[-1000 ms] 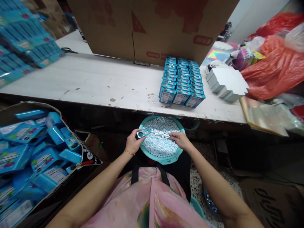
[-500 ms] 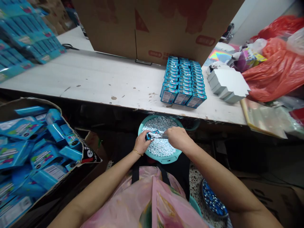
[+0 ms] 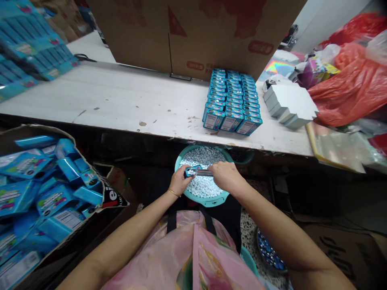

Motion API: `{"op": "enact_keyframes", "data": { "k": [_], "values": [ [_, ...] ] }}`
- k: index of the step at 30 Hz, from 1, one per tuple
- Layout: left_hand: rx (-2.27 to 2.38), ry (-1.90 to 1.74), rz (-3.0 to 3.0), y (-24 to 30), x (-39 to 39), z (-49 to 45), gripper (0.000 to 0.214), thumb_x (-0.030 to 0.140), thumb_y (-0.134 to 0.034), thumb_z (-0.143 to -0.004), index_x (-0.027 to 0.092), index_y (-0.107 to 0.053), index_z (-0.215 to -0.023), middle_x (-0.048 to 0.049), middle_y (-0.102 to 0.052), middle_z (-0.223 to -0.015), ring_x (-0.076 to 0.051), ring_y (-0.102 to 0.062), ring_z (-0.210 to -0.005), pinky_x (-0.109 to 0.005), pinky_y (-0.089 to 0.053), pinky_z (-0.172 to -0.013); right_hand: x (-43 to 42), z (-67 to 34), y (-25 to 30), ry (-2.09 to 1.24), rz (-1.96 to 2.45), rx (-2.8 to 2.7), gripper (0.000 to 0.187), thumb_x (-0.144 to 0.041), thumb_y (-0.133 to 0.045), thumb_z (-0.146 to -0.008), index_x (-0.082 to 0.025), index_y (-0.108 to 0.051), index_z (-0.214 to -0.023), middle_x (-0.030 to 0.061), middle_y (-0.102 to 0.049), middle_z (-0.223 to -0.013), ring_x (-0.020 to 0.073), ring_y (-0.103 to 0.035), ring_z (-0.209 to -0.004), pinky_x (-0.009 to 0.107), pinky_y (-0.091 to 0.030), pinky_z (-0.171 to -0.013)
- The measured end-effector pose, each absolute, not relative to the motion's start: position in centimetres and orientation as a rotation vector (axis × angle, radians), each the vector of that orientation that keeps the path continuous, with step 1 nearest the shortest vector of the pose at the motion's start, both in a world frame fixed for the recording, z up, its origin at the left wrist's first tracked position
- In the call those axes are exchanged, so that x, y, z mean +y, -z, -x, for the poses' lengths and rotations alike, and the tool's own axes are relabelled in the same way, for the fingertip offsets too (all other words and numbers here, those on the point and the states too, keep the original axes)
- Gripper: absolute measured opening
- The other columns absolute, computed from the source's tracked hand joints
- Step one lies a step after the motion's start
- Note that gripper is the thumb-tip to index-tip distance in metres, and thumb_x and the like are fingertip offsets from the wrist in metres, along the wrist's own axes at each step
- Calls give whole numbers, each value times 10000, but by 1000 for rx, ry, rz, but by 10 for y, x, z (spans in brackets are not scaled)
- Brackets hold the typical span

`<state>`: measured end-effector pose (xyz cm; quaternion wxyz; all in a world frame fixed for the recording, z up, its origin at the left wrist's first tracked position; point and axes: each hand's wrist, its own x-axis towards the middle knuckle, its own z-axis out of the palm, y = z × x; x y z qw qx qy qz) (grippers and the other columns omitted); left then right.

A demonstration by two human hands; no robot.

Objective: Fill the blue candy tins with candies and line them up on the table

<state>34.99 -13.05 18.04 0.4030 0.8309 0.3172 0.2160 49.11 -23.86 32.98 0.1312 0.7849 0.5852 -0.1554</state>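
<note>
Over a turquoise basin of small white candies, my left hand grips a small blue tin by its side. White candies show in the tin's open top. My right hand is closed around the handle end of a metal scoop, whose far end meets the tin's opening. Part of the scoop's handle is hidden in my fist.
Rows of blue tins stand on the white table before a large cardboard box. An open bag of blue boxes is at left. White cartons and red plastic bags lie at right; a bowl of blue pieces sits low right.
The candies heaped on the scoop at the tin's mouth have gone down into the tin, and the scoop now looks bare. Both hands stay almost in place; the view shifts slightly.
</note>
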Motion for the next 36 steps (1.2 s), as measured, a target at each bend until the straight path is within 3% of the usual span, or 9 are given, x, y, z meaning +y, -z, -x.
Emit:
{"op": "enact_keyframes", "data": {
  "k": [6, 10, 18, 24, 28, 32, 34, 36],
  "values": [
    [781, -553, -2033, -183, -127, -349, 366, 267, -629, -669, 200, -539, -1017, -13, -615, -891, -165, -578, -768, -290, -454, -721, -251, -501, -327, 474, -2352, 1713, 342, -132, -350, -804, -253, -597, -1007, 60, -627, -950, 187, -578, -868, 263, -393, -711],
    [720, -614, -1951, -185, -125, -345, 387, 279, -631, -677, 202, -535, -1044, -24, -613, -947, -181, -582, -851, -302, -449, -779, -273, -522, -309, 460, -2513, 1620, 370, -203, -326, -847, -336, -535, -1122, 14, -614, -1049, 182, -562, -932, 254, -384, -703],
    [684, -801, -1874, -224, -117, -338, 387, 271, -619, -698, 200, -530, -1068, -47, -597, -1059, -188, -571, -935, -312, -441, -845, -323, -543, -242, 653, -2669, 1332, 350, -249, -334, -853, -345, -578, -1085, 34, -642, -1018, 208, -587, -938, 256, -387, -693],
    [643, -986, -1893, -266, -32, -395, 414, 288, -647, -659, 175, -523, -1038, -29, -604, -930, -153, -570, -830, -274, -456, -784, -338, -530, -216, 761, -2880, 1322, 352, -256, -337, -851, -293, -591, -1091, 41, -643, -1041, 196, -577, -983, 254, -406, -772],
    [584, -916, -2011, -270, 31, -453, 401, 267, -645, -644, 149, -536, -1011, -33, -596, -888, -164, -562, -812, -296, -459, -775, -337, -515, -212, 810, -2937, 1320, 361, -260, -336, -844, -296, -594, -1094, 34, -644, -1048, 202, -582, -980, 261, -424, -771],
    [486, -898, -2117, -268, 55, -472, 607, 212, -669, -617, 136, -449, -1178, -113, -524, -1135, -240, -485, -1068, -379, -383, -924, -332, -508, -206, 824, -2929, 1346, 369, -267, -338, -829, -318, -608, -1076, 22, -644, -1049, 210, -586, -977, 269, -439, -759],
    [502, -995, -2107, -265, 57, -446, 733, 244, -692, -605, 137, -369, -1254, -149, -426, -1256, -272, -399, -1170, -408, -355, -952, -332, -512, -198, 846, -2896, 1379, 376, -264, -340, -820, -313, -606, -1081, 24, -641, -1055, 214, -584, -983, 278, -439, -773],
    [634, -1058, -2078, -260, 56, -393, 711, 291, -657, -655, 136, -343, -1274, -167, -380, -1292, -276, -400, -1171, -425, -362, -940, -334, -522, -184, 880, -2833, 1397, 385, -272, -341, -816, -287, -596, -1105, 46, -630, -1076, 229, -576, -998, 295, -439, -786]
  ]
}}
